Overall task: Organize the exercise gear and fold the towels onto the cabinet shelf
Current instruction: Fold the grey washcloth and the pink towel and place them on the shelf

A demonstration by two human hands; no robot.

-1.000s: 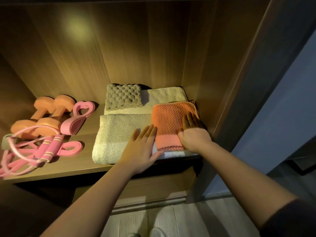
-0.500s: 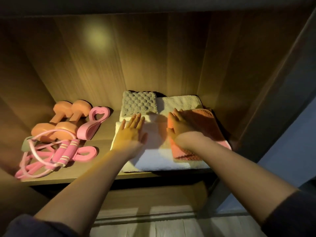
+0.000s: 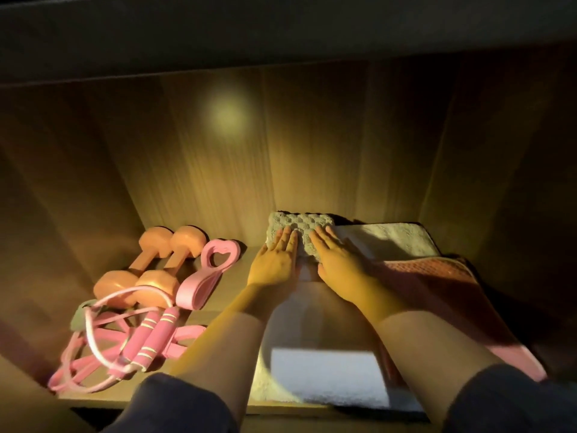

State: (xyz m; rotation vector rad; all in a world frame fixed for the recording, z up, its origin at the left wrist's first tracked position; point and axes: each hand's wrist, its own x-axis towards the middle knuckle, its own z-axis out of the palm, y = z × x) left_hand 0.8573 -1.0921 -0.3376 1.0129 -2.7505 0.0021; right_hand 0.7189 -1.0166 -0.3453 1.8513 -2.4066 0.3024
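1. You are in the towel part of the task. Both your hands lie on the small grey waffle towel [image 3: 301, 225]. It sits at the back of the cabinet shelf [image 3: 232, 276], close to the back wall, over the left end of a cream towel [image 3: 390, 242].
2. Your left hand [image 3: 276, 260] is flat, palm down and fingers straight, on the left part of this towel. Your right hand [image 3: 338, 264] presses its right part in the same way. Neither hand is curled round anything, so nothing is gripped.
3. An orange towel [image 3: 437, 276] lies to the right, a little askew. A large pale towel [image 3: 324, 379] lies at the front, under your forearms.
4. The gear is on the left of the shelf: two orange dumbbells [image 3: 150, 267], a pink heart-shaped trainer [image 3: 212, 273] and a pink jump rope [image 3: 150, 335], all close together.
5. I judge that you are flattening and squaring the grey towel, and that the task is near its end.
6. The next move calls for light, even pressure, so that the towel does not bunch against the wall. Lift your hands straight up so it is not dragged. After this, the orange towel probably needs straightening.
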